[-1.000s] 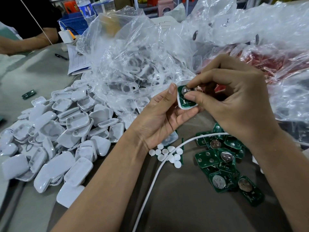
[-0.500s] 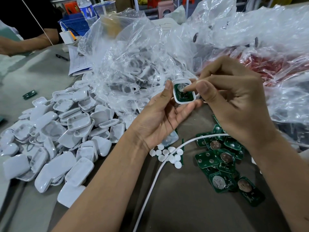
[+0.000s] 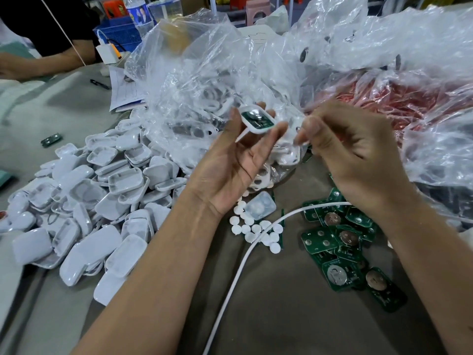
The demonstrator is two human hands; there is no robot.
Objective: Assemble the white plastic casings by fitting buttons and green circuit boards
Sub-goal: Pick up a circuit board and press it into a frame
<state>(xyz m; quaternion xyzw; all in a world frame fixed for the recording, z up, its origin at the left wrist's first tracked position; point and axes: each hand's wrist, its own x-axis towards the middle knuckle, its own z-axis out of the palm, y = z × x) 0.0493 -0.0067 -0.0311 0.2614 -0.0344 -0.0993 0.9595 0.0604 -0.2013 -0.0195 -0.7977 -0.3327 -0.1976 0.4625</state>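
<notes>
I am watching the left hand [image 3: 230,172] holding a white casing [image 3: 257,120] up at its fingertips, palm turned toward me, thumb pressing one edge and the other fingers curling round the far side. A green circuit board [image 3: 256,118] is sitting inside the casing, face up, and the whole piece is tilting toward the right hand. The right hand [image 3: 358,160] is hovering just beside the casing, not touching it, with its fingers curling inward and the thumb and forefinger drawn close together; I cannot tell whether they are pinching something small, since that spot is blurred. Below the left wrist, small white buttons [image 3: 256,229] are lying scattered on the table [image 3: 294,316], and a single casing with a button fitted [image 3: 259,206] is resting just under the heel of the left hand. Under the right forearm, loose circuit boards [image 3: 340,249] are lying in a heap, several showing round coin cells. Out beyond the left forearm, away from the right hand, a big pile of empty casings [image 3: 84,201] is spreading across the table. A white cable [image 3: 240,265] is running between the two forearms, crossing the buttons. Behind both hands, clear plastic bags [image 3: 204,73] are bulging with more white parts.
</notes>
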